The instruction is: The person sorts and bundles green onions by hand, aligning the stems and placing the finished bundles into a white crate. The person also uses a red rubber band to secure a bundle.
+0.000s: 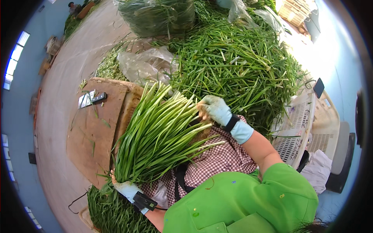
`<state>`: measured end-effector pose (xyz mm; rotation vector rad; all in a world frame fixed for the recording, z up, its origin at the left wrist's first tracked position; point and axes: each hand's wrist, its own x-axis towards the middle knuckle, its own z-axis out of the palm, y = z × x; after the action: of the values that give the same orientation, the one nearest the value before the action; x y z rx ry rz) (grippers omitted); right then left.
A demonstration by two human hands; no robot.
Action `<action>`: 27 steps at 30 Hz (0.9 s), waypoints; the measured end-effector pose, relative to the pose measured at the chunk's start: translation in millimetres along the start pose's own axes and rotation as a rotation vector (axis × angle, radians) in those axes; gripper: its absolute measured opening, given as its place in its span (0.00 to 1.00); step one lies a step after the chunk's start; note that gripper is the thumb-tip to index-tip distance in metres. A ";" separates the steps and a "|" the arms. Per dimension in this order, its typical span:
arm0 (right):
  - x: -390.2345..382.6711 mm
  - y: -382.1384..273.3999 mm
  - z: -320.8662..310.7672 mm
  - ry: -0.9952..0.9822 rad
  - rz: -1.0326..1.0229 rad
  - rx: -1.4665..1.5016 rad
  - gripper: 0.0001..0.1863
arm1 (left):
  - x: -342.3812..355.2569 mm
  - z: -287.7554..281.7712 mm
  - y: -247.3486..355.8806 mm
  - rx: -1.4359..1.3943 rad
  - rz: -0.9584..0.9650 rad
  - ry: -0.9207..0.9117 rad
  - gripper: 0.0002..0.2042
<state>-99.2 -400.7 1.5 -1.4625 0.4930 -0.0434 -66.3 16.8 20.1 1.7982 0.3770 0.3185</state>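
Note:
A large bunch of long green stalks with pale ends (155, 132) lies across my lap, over a checked apron (233, 151). My gloved left hand (126, 186) grips the leafy lower end, its fingers partly hidden by leaves. My gloved right hand (213, 108) is closed at the pale upper ends, pinching brownish fibrous bits. Beside the bunch at the left is a worn brown board (83, 139) with a wide-bladed, black-handled knife (91, 99) lying on it.
A big heap of loose greens (233, 66) fills the back, beside crumpled clear plastic (145, 64) and a wrapped bale (153, 13). White crates (295, 124) and a phone (318, 87) stand at right. More greens (108, 213) lie below. A distant person (72, 8) is at upper left.

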 end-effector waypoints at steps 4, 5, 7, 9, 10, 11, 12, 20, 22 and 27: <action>3.7 1.5 -46.2 0.136 -0.102 0.084 0.05 | 5.2 -3.2 -7.6 -0.168 -0.081 -0.019 0.19; 4.4 -3.3 -59.5 0.233 -0.059 0.126 0.10 | 6.2 -3.1 -9.3 -0.227 -0.097 -0.035 0.18; 4.9 -15.1 -75.2 0.830 -0.487 -1.637 0.27 | 7.1 -1.6 -11.8 -0.145 -0.003 -0.039 0.18; 8.5 -27.4 -72.0 0.605 -0.405 -1.416 0.32 | 8.3 1.5 -11.9 -0.182 -0.003 -0.037 0.18; 12.8 -29.6 -57.8 0.425 -0.580 -1.198 0.27 | 8.9 2.9 -11.4 -0.259 -0.066 -0.023 0.18; 18.7 -31.5 -41.8 0.265 -0.806 -0.961 0.23 | 9.2 4.0 -10.6 -0.344 -0.127 -0.010 0.18; 26.6 -33.1 -25.7 0.085 -0.707 -0.869 0.17 | 9.9 5.1 -9.7 -0.378 -0.152 -0.014 0.18; 71.6 -31.5 28.6 -0.443 -0.606 -1.082 0.10 | 7.0 2.0 -9.5 -0.424 -0.114 -0.027 0.18; 72.0 -35.2 22.0 -0.504 -0.628 -1.038 0.10 | 7.3 1.8 -10.5 -0.441 -0.124 -0.028 0.18; 68.5 -50.6 6.7 -0.422 -0.506 -0.936 0.10 | 10.0 5.9 -9.4 -0.518 -0.147 -0.016 0.18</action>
<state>-21.7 -422.9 30.0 -2.4091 -0.2729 0.1104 -55.6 18.1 9.7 1.2581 0.3733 0.2685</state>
